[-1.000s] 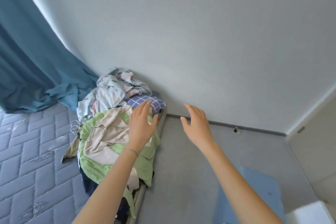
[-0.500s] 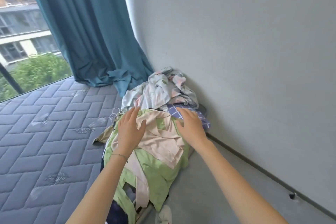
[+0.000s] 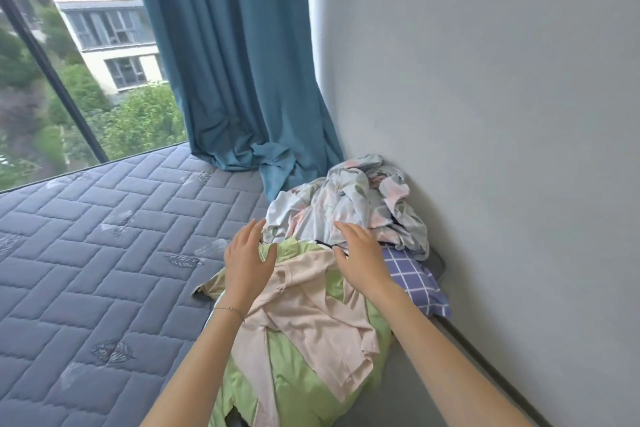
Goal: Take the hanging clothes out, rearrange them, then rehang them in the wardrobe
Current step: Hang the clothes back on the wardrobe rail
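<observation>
clothes heap [image 3: 304,350] at the mattress [image 3: 104,253] edge by the wall [image 3: 485,114]
left hand [image 3: 247,262] and right hand [image 3: 362,258] are palm-down at its top, fingers straight and spread, gripping nothing; whether they touch the cloth is unclear. a pink top [image 3: 311,308] lies over a green garment [image 3: 298,388], a floral bundle [image 3: 349,204] and checked pillow [image 3: 414,277] just behind.

Clothes pile [image 3: 311,333] lies on the mattress [image 3: 104,253], which extends to the pile's left. Wall [image 3: 485,114] stands right of the pile. Crumpled bedding [image 3: 349,204] sits directly behind the pile, curtain [image 3: 235,62] farther behind, window [image 3: 86,62] behind and left. Left hand [image 3: 247,262] and right hand [image 3: 360,256] are over the pile's far end.
</observation>
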